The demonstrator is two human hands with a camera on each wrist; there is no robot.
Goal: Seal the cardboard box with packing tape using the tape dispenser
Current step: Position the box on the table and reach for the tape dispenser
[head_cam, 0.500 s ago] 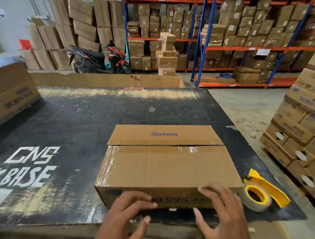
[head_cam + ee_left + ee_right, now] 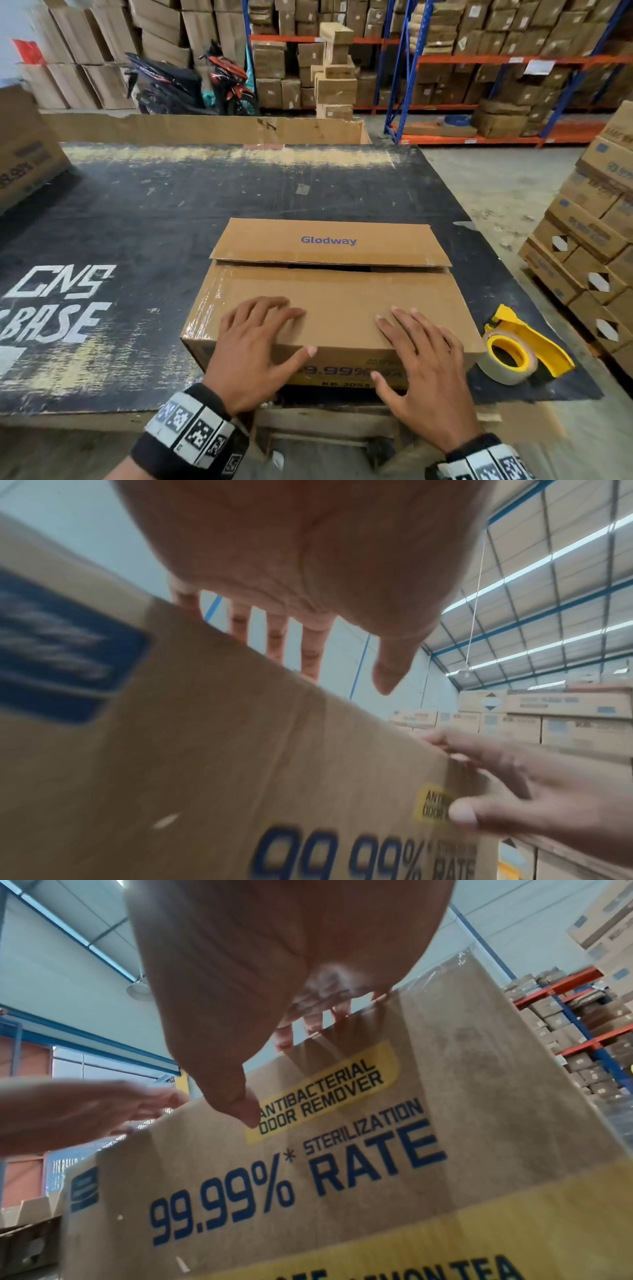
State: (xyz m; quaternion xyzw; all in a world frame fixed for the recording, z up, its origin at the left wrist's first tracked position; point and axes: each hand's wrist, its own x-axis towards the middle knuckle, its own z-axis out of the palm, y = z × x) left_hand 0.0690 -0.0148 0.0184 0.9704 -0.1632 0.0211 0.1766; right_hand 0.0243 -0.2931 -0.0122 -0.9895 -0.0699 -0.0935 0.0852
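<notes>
- Worktop (image 2: pixel 171 212): black, worn; carries the box and the dispenser near its front right corner.
- Box (image 2: pixel 342 294): stands at the front edge. The near flap lies flat; the far flap (image 2: pixel 325 241) is down but a dark gap shows along the centre seam. Judged: that seam is not yet taped; clear tape shows only at the box's left end.
- Left hand (image 2: pixel 255 346): grip spread, fingers flat on the near flap, thumb over the front face.
- Right hand (image 2: pixel 423 359): grip spread likewise, pressing the same flap.
- Dispenser (image 2: pixel 524 346): yellow, just beside the box's right front corner, untouched. Remaining, judged: pick it up, tape the seam.
</notes>
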